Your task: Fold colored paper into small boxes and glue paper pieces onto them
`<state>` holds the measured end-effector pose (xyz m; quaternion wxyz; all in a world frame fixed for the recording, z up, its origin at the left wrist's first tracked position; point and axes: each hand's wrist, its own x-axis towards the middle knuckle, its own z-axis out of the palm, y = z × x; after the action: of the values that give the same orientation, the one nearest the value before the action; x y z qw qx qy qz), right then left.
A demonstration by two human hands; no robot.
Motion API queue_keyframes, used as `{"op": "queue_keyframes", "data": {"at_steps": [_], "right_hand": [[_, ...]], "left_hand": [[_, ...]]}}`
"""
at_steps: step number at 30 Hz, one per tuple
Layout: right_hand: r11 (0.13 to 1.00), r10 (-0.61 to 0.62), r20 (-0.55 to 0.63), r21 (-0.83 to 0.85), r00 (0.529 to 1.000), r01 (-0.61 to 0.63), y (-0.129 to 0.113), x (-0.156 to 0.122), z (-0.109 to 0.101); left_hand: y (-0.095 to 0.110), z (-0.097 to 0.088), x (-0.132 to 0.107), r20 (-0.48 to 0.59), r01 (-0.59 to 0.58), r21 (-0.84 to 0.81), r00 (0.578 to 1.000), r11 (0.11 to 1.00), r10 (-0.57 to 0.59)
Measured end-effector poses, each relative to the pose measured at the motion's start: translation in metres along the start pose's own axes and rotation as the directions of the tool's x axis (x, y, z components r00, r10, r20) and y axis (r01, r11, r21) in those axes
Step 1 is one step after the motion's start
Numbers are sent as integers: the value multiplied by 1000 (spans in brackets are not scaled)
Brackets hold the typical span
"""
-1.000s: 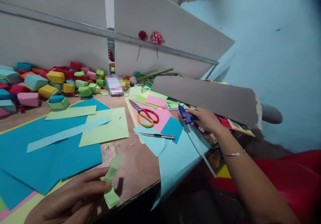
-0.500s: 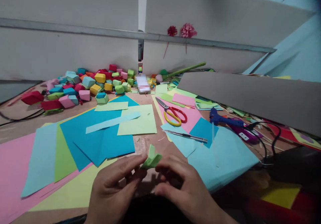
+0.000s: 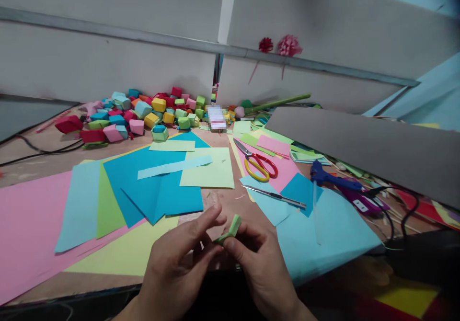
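A folded light green paper strip [image 3: 233,226] is pinched between the thumb and fingers of my right hand [image 3: 264,258]. It is bent, with one end standing up and the other pointing left. My left hand [image 3: 179,258] is beside it, index finger raised and apart from the thumb. The left thumb tip lies against or just under the strip's left end; whether it touches cannot be made out. Beyond my hands lie blue sheets [image 3: 158,182], a pale green sheet [image 3: 208,167] and a light blue strip [image 3: 175,166].
Scissors [image 3: 257,163], a craft knife [image 3: 275,196] and a blue glue gun [image 3: 334,176] lie to the right among papers. Many folded paper boxes [image 3: 136,112] pile up at the back left. A grey board [image 3: 359,143] leans over the right side. Cables [image 3: 46,151] run at the left.
My left index finger has lifted off the green strip. My right thumb and fingers have closed on the strip, which has turned and shifted right. The view has swung slightly left.
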<state>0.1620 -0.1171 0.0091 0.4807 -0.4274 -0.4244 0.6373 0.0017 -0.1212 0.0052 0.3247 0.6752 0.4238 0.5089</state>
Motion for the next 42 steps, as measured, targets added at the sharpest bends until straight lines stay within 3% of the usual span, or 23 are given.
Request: {"op": "queue_keyframes", "data": {"at_steps": [8, 14, 21, 26, 28, 30, 33, 37, 40, 42], "right_hand": [[997, -35, -79, -74, 996, 29, 6, 0, -3], [991, -25, 7, -134, 1000, 26, -3, 0, -11], [988, -102, -113, -128, 988, 88, -5, -3, -18], [983, -106, -97, -159, 990, 89, 2, -7, -16], [961, -189, -144, -232, 971, 152, 3, -9, -17], [877, -366, -157, -389, 917, 283, 4, -11, -17], [620, -628, -35, -627, 778, 472, 4, -14, -18], [304, -783, 122, -780, 610, 547, 7, -19, -18], [192, -794, 209, -804, 571, 562, 12, -20, -21], [197, -768, 258, -775, 586, 600, 14, -19, -24]], "left_hand": [[6, 5, 7, 24, -6, 87, 1000, 996, 4], [8, 2, 9, 18, -10, 158, 1000, 987, 7], [10, -1, 12, 96, -22, 153, 995, 988, 7], [17, 6, 16, 169, 188, 70, 966, 980, -198], [18, 9, 15, 164, 276, 19, 947, 961, -275], [18, 10, 15, 131, 307, -5, 944, 952, -304], [18, 11, 14, 83, 297, -10, 952, 955, -295], [17, 13, 12, -9, 303, -8, 953, 953, -303], [15, 14, 10, -20, 340, -59, 940, 939, -341], [12, 14, 9, -14, 336, -91, 941, 938, -338]]}}
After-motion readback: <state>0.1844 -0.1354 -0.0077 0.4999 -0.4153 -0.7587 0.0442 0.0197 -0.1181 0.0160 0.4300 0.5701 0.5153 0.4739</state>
